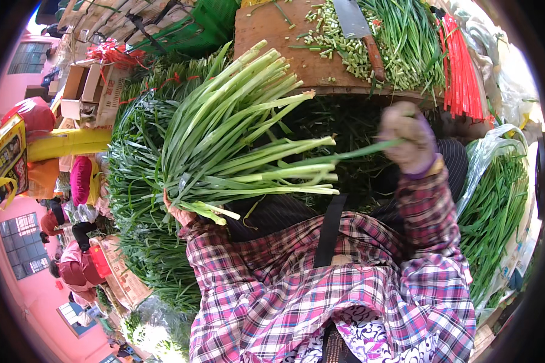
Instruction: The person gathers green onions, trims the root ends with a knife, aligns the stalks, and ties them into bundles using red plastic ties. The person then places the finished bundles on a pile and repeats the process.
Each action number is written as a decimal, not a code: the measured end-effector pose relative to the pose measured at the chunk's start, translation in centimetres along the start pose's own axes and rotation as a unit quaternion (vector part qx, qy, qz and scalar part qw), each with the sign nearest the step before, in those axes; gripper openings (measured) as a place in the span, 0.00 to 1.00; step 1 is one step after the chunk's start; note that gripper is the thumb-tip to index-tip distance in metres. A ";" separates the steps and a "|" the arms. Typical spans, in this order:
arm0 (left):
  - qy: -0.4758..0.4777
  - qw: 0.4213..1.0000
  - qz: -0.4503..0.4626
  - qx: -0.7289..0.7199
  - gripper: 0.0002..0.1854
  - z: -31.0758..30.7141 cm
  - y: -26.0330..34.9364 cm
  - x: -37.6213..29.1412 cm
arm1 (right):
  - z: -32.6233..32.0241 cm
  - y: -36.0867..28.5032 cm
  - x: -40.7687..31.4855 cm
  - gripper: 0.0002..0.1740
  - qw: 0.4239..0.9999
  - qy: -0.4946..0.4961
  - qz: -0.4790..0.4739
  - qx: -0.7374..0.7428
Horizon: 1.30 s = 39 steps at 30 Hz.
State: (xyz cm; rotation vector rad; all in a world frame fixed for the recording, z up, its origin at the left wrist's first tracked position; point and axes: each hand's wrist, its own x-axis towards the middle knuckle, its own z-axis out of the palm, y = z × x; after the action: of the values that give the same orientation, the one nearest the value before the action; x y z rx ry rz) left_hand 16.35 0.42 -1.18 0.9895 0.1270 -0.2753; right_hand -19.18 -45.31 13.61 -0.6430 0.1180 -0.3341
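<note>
My left hand (180, 212) is mostly hidden under a loose bunch of long, flat-leaved green stalks (236, 122) and is closed around its leafy end. The pale ends of the stalks fan out up and to the right. My right hand (407, 138), blurred and in a glove with a purple cuff, pinches a thin green leaf (368, 149) that stretches back towards the bunch. Beyond it, a cleaver (352, 20) with a wooden handle lies on a wooden board (272, 50), among chopped stalk ends (327, 27) and a heap of greens (404, 41).
Red plastic ties (461, 68) hang off the board's right side. Bundled greens (141, 181) are stacked high at my left, and a clear plastic bag of greens (495, 213) stands at my right. A green crate (200, 31) stands at the back. Other people (75, 267) are farther left.
</note>
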 end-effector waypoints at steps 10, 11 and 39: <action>-0.064 0.972 0.161 0.161 0.20 -1.3 -0.9 1.2 | -1.9 3.9 6.4 0.31 0.902 -0.044 0.173 -0.392; 0.000 1.000 0.028 -0.001 0.19 -0.9 -0.4 1.2 | -0.3 4.7 7.5 0.30 0.909 -0.134 0.162 -0.360; 0.010 1.000 0.000 0.030 0.18 0.7 1.1 0.1 | 1.6 0.6 -2.3 0.12 0.929 0.048 0.269 -0.251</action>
State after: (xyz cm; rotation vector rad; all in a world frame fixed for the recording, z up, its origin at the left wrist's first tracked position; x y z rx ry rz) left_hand 16.71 0.39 0.09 1.0518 0.1378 -0.2713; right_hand -20.83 -43.15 14.55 -1.0671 0.4762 0.2098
